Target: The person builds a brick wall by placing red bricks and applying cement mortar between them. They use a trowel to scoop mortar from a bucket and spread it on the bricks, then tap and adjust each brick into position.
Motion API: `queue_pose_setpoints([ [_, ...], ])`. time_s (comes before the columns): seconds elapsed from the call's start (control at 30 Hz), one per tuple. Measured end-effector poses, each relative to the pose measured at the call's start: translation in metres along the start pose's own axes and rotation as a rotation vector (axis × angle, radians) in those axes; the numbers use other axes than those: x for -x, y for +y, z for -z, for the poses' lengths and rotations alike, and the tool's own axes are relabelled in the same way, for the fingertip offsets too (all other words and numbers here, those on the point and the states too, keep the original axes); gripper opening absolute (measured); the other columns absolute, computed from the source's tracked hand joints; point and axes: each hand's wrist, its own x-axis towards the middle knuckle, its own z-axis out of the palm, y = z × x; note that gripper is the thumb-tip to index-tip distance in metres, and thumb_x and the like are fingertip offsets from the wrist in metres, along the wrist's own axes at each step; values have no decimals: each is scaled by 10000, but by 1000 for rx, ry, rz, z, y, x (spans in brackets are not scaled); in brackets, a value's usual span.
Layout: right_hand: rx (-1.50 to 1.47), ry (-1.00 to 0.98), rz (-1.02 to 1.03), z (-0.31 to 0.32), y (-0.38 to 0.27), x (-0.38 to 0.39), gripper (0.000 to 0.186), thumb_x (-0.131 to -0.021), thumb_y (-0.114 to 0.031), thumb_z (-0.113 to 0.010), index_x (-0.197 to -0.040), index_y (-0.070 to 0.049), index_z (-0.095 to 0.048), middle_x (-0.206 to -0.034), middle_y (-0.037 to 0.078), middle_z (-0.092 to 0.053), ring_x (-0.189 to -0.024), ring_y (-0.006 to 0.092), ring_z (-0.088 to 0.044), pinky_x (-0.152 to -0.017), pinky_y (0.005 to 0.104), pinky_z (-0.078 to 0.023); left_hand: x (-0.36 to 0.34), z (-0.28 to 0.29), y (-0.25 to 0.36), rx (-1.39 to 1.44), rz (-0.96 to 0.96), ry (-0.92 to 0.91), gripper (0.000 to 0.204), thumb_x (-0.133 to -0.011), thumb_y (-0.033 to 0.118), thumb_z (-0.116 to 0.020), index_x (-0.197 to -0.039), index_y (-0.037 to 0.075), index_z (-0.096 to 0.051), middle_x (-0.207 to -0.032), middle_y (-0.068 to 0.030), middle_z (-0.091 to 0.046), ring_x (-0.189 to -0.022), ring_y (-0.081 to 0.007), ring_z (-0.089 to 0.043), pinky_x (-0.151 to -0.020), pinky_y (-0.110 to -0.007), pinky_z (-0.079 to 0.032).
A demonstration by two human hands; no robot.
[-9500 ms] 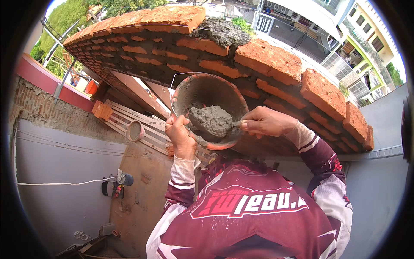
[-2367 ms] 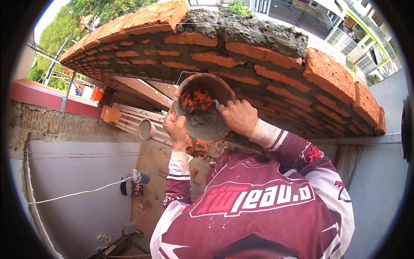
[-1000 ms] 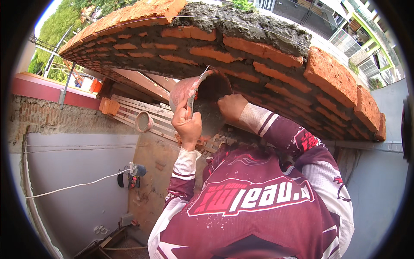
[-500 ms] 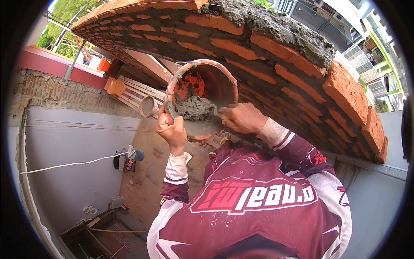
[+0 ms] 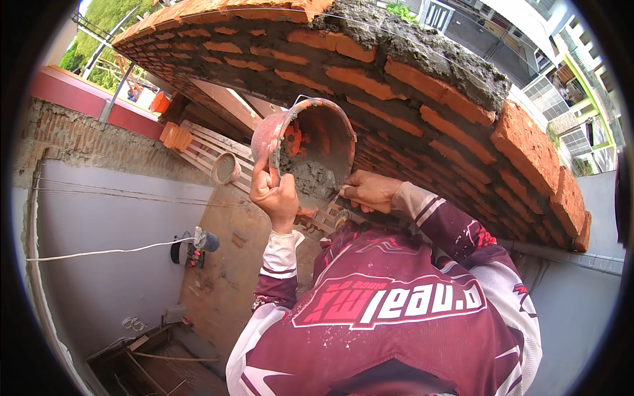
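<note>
In the head view, a round, reddish, mortar-stained bucket is leaning just above the centre, toward 12 o'clock, its mouth facing mostly the right. The left hand is clamping it at the 7 o'clock part of its rim. The right hand, at its 4 o'clock, is pinching what seems a slim hand tool; its working end is not showing clearly. For scooping well, in my judgement, the left hand should be bracing the tilt firmly, while the tool should be sliding low under the load, without scraping sideways over the rim.

The wet grey mortar is lying inside, at the bucket's 6 o'clock side: toward 2 o'clock from the left grip, and about 9 o'clock from the right fingers. At 1 o'clock beyond the bucket, an orange brick wall is carrying a rough, grey mortar bed.
</note>
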Motion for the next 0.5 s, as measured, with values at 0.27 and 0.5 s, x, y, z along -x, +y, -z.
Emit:
queue_pose_setpoints([
  [0.27, 446, 318, 442, -7, 1, 15, 265, -996, -263, -588, -963, -8, -656, -856, 102, -706, -687, 229, -686, -633, 404, -546, 10, 19, -12, 76, 196, 17, 131, -731, -110, -566, -725, -70, -442, -1337, -238, -671, -1046, -144, -654, -876, -266, -503],
  [0.5, 1157, 834, 439, 3, -25, 38, 243, -883, -180, -602, -1061, -24, -656, -928, 126, -703, -887, 285, -705, -689, 433, -554, 11, 3, -6, -141, 23, 13, 173, -721, -116, -583, -713, -65, -418, -1339, -235, -669, -1049, -157, -656, -893, -284, -507],
])
